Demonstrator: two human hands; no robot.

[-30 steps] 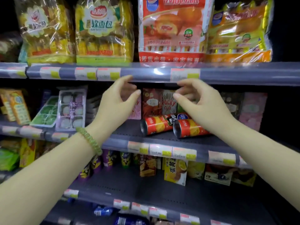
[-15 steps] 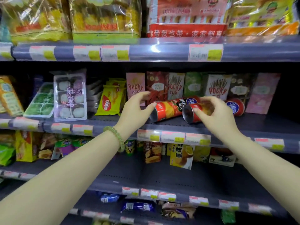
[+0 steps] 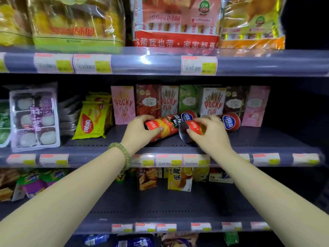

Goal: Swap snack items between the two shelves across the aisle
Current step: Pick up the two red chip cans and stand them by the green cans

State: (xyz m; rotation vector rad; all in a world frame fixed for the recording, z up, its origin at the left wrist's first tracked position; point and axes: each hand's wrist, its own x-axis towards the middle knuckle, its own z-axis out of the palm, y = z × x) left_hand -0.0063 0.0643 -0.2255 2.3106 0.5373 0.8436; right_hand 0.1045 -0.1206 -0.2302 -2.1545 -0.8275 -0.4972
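Two red crisp tubes lie on their sides on the middle shelf (image 3: pixel 267 139), in front of a row of Pocky boxes (image 3: pixel 122 104). My left hand (image 3: pixel 138 132) grips the near end of the left tube (image 3: pixel 169 125), thumb on its front and fingers over the top. My right hand (image 3: pixel 210 134) curls round the right tube (image 3: pixel 229 122), whose silver base (image 3: pixel 183 133) faces me. Most of the right tube's middle is hidden under my fingers. The two tubes touch each other where their ends meet.
A yellow wafer pack (image 3: pixel 90 122) and a mochi tray (image 3: pixel 33 118) stand left on the same shelf. Large bread bags (image 3: pixel 176 24) fill the shelf above. Small snack boxes (image 3: pixel 179 179) sit at the back of the lower shelf (image 3: pixel 160 207).
Both hands dropped from the upper shelf rail onto the two tubes and closed round them. The view moved closer and lower.
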